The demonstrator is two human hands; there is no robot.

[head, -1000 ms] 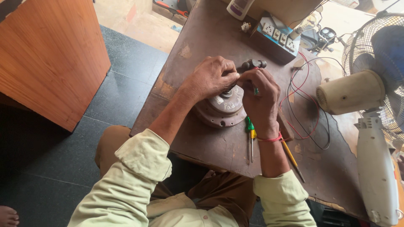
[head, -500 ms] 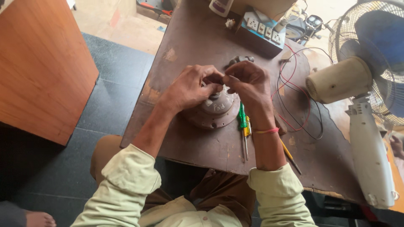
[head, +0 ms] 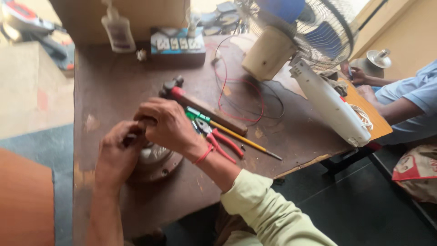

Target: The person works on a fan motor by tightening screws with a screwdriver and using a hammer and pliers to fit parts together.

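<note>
Resting on the worn brown table [head: 114, 86], a round metal motor housing [head: 157, 159] sits under both of the person's hands, near the table's front edge. The left hand [head: 117, 152] curls over the housing from its 9 o'clock side, fingers bent tight at the top; what they pinch, if anything, is hidden. The right hand [head: 166, 125], with a red thread at the wrist, presses down from 12 o'clock, fingers folded close and meeting the left hand's fingertips; whether it holds a small part I cannot tell. At 3 o'clock of the housing, just beside the right wrist, lie red-handled pliers [head: 221, 141], a green-handled screwdriver [head: 196, 114] and a yellow-shafted screwdriver [head: 241, 139]. A hammer [head: 202, 107] lies at 1 o'clock. Farther off at 1 o'clock, red and black wires [head: 241, 98] loop before a table fan [head: 314, 59], and a switch board [head: 177, 45] stands at 12 o'clock. Another person's hands [head: 364, 84] are at the far right.
</note>
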